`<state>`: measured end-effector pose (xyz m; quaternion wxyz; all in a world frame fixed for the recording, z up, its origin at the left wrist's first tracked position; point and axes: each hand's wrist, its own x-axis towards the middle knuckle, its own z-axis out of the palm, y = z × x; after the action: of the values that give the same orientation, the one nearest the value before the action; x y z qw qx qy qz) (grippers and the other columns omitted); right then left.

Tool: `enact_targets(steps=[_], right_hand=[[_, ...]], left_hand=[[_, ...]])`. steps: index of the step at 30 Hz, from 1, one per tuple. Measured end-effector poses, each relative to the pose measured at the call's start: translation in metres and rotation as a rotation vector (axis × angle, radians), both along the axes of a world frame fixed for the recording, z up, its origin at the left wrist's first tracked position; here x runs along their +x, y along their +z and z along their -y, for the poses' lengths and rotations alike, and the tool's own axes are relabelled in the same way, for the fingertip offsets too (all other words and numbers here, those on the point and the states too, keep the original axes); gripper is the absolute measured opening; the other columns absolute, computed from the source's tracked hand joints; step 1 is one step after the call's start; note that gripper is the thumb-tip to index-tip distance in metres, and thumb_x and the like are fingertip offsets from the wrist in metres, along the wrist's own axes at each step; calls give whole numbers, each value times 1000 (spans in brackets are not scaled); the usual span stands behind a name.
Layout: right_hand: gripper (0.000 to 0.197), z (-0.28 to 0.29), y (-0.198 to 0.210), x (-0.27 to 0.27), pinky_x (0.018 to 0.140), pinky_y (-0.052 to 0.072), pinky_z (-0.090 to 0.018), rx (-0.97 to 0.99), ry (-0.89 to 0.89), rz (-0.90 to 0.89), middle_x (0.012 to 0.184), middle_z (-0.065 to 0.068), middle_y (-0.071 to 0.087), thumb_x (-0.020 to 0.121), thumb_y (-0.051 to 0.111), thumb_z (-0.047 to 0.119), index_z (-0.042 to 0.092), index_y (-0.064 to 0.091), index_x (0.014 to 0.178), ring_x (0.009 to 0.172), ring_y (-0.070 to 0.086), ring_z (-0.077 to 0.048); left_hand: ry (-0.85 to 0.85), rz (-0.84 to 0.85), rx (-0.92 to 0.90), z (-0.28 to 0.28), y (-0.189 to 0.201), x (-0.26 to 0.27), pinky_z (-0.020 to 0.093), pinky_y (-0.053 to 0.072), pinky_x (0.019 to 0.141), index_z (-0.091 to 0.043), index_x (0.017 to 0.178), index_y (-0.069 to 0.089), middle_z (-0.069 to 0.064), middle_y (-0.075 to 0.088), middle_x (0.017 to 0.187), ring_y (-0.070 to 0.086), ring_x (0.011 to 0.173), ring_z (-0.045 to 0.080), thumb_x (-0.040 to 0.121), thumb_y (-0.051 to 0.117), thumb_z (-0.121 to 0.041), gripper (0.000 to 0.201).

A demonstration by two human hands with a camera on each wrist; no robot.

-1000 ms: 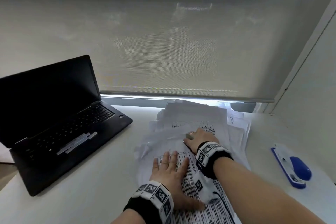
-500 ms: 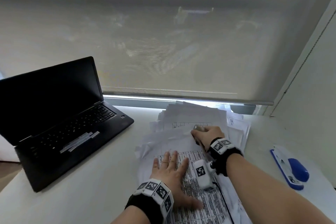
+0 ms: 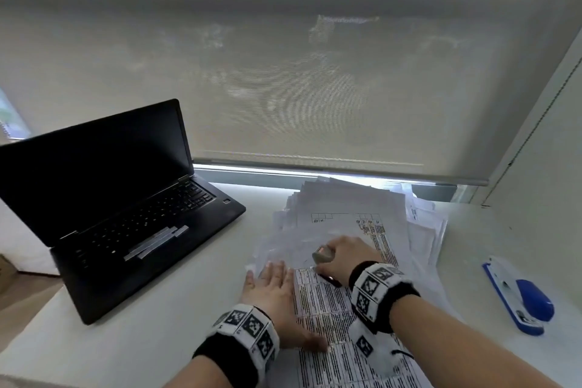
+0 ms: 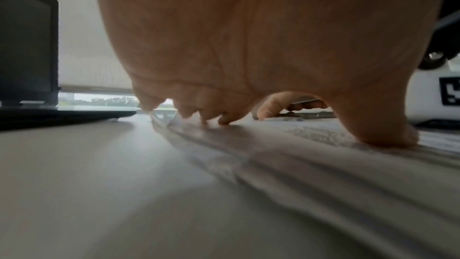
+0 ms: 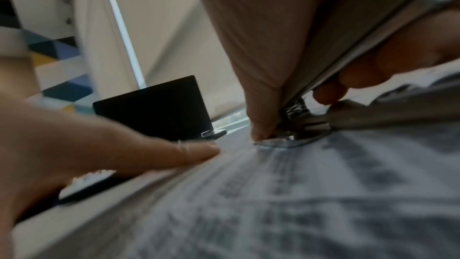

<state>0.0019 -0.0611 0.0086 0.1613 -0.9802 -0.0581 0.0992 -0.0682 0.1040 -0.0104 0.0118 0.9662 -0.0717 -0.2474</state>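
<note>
On printed sheet (image 3: 324,302) corner | right hand (image 3: 346,257) grips metal stapler (image 3: 322,253) | left hand (image 3: 274,293) flat beside it

This looks like an office, or a desk set up for paperwork. A white desk (image 3: 126,340) carries an open black laptop (image 3: 119,214) at ten o'clock, a loose heap of printed sheets (image 3: 346,208) filled with tables and dense lines of text at twelve, and what seems to be a blue stapler (image 3: 522,296) at three. Behind them, from eleven round to one, a pale roller blind (image 3: 283,88) hangs almost fully down over a wide window, with plain white walls beside it.
</note>
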Motion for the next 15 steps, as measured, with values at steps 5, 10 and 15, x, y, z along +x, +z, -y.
enact_targets(steps=[5,10,15], right_hand=[[31,-15,-4,3,68,42,-23,37,-84,2,84,10,60,79,66,53,27,63,95,79,58,-10],[29,-26,-5,5,71,40,-23,60,-106,17,89,5,63,83,61,54,27,64,93,77,55,-13],[35,-30,-6,9,65,41,-20,113,-175,-14,86,3,67,79,66,53,21,68,93,74,60,-13]], left_hand=[[11,-5,-13,-1,-9,0,56,-10,118,-19,151,-21,1,-26,159,-20,148,22,54,45,-97,141],[27,7,-28,-3,-15,-2,58,-13,116,-23,151,-21,0,-27,158,-23,147,23,53,44,-98,140],[23,20,-41,-5,-19,-1,56,-13,117,-24,151,-22,4,-28,158,-23,147,23,55,46,-96,138]])
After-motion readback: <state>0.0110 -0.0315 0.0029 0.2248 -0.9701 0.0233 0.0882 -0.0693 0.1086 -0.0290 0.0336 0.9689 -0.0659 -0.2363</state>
